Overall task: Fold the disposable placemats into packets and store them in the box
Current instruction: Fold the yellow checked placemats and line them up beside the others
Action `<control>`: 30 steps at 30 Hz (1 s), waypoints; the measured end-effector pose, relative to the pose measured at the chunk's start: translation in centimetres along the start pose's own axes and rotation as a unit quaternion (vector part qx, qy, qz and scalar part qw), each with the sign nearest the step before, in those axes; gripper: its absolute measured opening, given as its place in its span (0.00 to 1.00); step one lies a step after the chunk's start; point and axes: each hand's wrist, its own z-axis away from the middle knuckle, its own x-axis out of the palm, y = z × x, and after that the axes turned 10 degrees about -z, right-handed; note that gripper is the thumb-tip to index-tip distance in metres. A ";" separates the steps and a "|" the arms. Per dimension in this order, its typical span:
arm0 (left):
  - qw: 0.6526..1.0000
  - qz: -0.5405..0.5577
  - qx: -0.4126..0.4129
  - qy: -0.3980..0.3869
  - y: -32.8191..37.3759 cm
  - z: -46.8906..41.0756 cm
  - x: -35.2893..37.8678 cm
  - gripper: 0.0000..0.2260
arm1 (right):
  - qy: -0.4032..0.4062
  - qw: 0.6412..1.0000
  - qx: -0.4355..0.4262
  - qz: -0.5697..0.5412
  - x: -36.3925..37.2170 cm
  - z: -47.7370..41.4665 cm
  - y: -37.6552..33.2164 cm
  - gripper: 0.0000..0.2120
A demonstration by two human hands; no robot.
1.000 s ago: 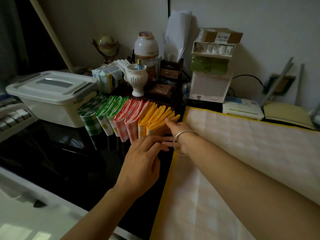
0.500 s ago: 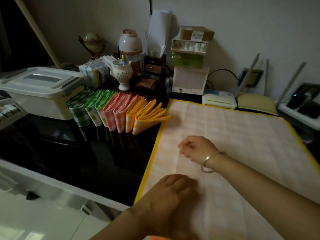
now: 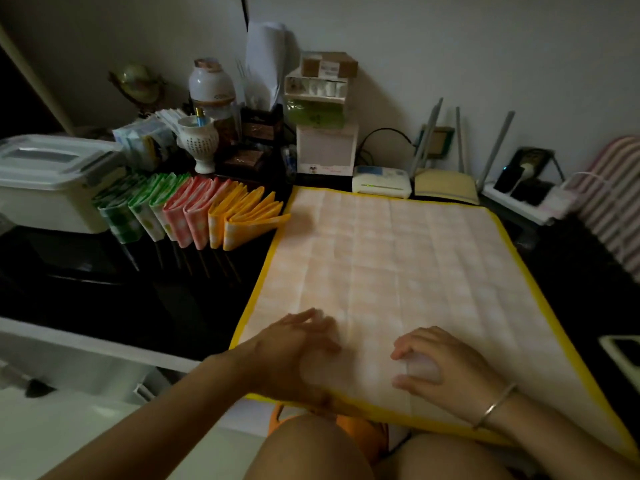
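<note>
head view: my left hand point(image 3: 294, 351) and right hand point(image 3: 441, 367) rest loose, gripping nothing, on the creased pale-orange checked disposable placemat point(image 3: 398, 258) with yellow border, spread flat.

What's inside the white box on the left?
The box has its lid on, hiding the inside. Folded packets stand in a row outside, beside it.

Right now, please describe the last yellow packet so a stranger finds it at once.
Start at the white box on the left; a row of packets runs from it toward the spread placemat: green, pink, then yellow. Yours is the yellow packet at the row's right end, nearest the placemat, leaning flatter than the others.
</note>
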 end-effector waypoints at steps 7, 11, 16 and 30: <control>0.996 0.014 -0.031 0.087 0.3 0.2 -1.8 0.25 | -0.045 0.999 -0.006 0.023 -1.9 2.5 -0.3 0.43; 0.981 -0.135 0.010 0.139 0.7 0.4 -0.7 0.29 | -0.065 0.993 -0.012 0.096 -2.0 3.8 0.2 0.29; 0.975 -0.206 -0.018 0.083 -1.0 2.6 3.4 0.38 | 0.037 0.984 0.039 0.172 -2.6 5.0 1.7 0.24; 0.972 0.118 -0.168 0.113 -0.7 3.7 0.3 0.09 | 0.267 0.934 -0.010 0.240 -4.5 7.0 0.6 0.11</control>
